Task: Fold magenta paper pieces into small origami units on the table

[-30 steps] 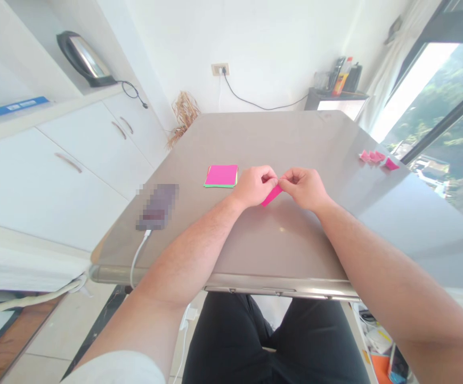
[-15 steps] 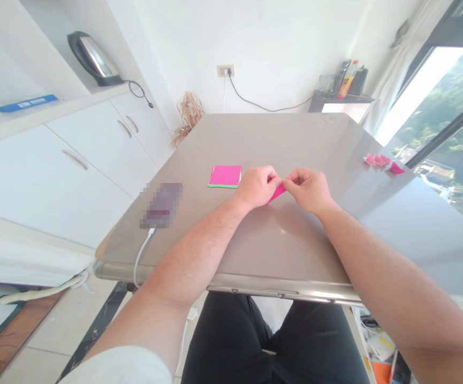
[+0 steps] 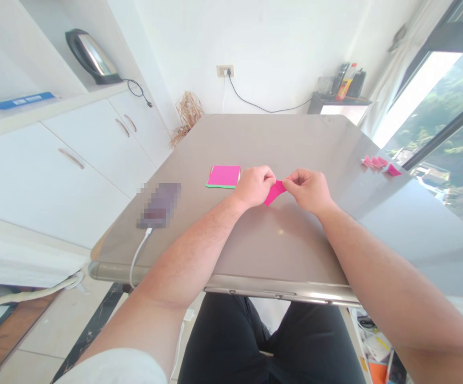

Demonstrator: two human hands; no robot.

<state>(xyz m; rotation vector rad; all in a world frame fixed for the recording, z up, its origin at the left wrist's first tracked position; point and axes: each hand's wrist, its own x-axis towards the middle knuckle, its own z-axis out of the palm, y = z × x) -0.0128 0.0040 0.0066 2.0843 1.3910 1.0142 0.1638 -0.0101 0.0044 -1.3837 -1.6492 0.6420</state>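
Between my hands is a small folded piece of pink paper (image 3: 274, 193), held just above the table with creases showing on it. My left hand (image 3: 256, 185) pinches its left end with thumb and forefinger. At its upper right corner, the fingertips of my right hand (image 3: 307, 188) are closed on it. Left of my left hand lies a stack of square coloured paper (image 3: 224, 176), pink on top with a green edge below. Several folded pink paper pieces (image 3: 380, 163) rest near the table's right edge.
The grey table (image 3: 287, 138) carries a blurred phone-like device (image 3: 161, 205) on the left, with a white cable (image 3: 134, 256) running over the front edge. A kettle (image 3: 93, 56) stands on the left shelf. Bottles (image 3: 346, 81) stand on a small cabinet behind the table.
My left fingers have shifted slightly left, away from the right fingers. More of the pink paper now shows between my hands. My right hand has hardly moved.
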